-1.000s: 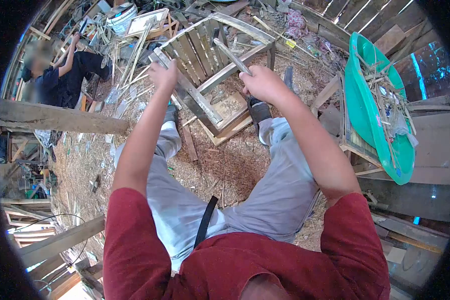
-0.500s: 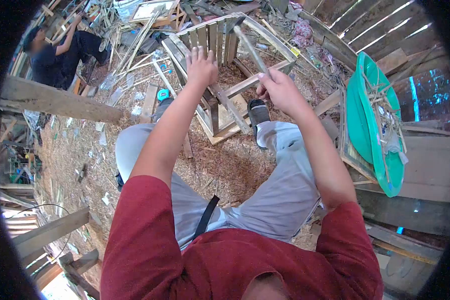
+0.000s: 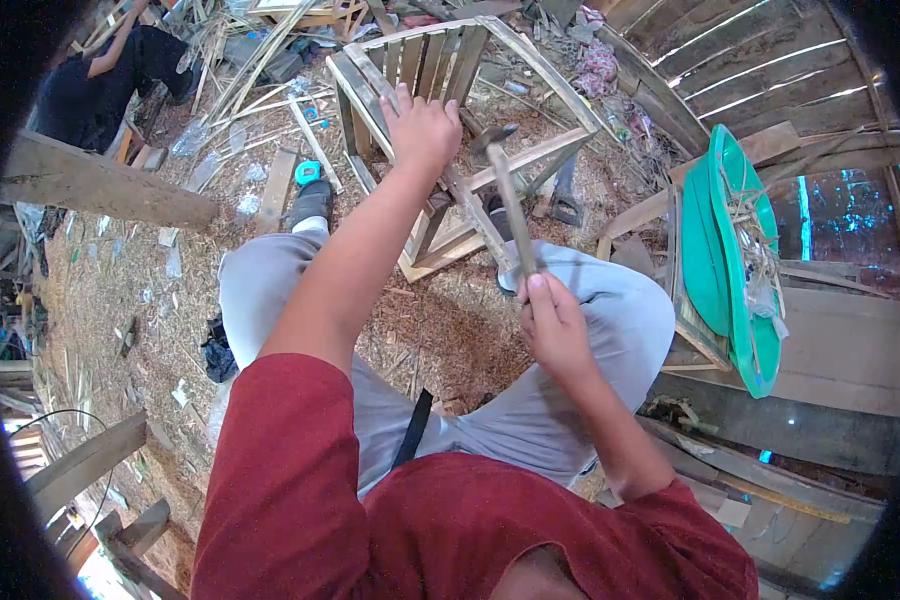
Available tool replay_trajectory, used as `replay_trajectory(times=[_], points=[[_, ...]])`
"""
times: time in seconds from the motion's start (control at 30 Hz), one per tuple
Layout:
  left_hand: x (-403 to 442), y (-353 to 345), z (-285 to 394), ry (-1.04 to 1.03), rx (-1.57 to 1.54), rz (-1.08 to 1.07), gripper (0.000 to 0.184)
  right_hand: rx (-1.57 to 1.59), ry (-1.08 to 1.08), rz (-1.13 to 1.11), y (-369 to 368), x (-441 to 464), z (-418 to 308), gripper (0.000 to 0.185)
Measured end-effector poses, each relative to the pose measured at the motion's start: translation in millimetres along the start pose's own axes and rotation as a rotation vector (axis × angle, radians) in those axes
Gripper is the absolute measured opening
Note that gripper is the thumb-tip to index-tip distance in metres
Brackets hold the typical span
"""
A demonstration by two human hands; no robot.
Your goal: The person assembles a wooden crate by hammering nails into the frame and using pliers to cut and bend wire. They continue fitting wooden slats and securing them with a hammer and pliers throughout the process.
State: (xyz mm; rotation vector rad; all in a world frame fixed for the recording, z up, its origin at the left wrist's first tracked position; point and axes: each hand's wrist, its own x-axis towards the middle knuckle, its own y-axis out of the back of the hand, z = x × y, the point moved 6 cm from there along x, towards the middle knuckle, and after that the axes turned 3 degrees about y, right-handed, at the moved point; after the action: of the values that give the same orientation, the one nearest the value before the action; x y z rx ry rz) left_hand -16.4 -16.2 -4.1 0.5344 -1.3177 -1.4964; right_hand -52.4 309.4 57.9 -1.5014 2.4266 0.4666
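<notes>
My right hand (image 3: 552, 325) is closed around the lower end of a hammer's wooden handle (image 3: 511, 200). The dark hammer head (image 3: 494, 136) is raised at the far end, beside the wooden frame. My left hand (image 3: 422, 128) lies over the near rail of that slatted wooden frame (image 3: 540, 60), its fingers stretched out and apart. A loose-looking strip of wood (image 3: 480, 222) runs from under this hand towards my knee. The underside of my left palm is hidden, so I cannot tell whether anything small is beneath it.
A turquoise tape measure (image 3: 308, 173) lies beside my left shoe (image 3: 310, 205). At right stands a green plastic basin (image 3: 715, 230) holding wood scraps. Another person (image 3: 110, 80) sits at upper left, near a thick beam (image 3: 105, 192). Shavings (image 3: 170, 330) cover the ground.
My right hand has drawn the hammer back towards my body, bringing its head away from the frame's far side. My left hand remains on the frame. The view has shifted slightly.
</notes>
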Motion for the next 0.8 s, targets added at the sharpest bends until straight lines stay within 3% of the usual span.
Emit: replay_trajectory(times=[0.07, 0.17, 0.37, 0.47, 0.57, 0.8], points=[[-1, -1, -2, -0.016, 0.02, 0.019, 0.054, -0.121, 0.179, 0.078, -5, -7, -13, 0.034], [-1, -3, -1, -0.04, 0.036, 0.047, 0.054, -0.332, 0.15, 0.031, -11, 0, 15, 0.033], [-2, -6, 1, -0.049, 0.04, 0.036, 0.056, -0.07, 0.182, 0.114, -17, -16, -54, 0.035], [0, -4, 1, -0.061, 0.059, 0.012, 0.056, -0.257, 0.344, 0.201, -22, -17, -31, 0.034], [0, 1, 3, -0.067, 0.062, -0.013, 0.057, -0.341, 0.088, 0.109, -21, -6, 29, 0.032], [1, -1, 8, -0.124, 0.082, -0.064, 0.059, -0.376, 0.14, 0.195, -32, -34, 0, 0.035]])
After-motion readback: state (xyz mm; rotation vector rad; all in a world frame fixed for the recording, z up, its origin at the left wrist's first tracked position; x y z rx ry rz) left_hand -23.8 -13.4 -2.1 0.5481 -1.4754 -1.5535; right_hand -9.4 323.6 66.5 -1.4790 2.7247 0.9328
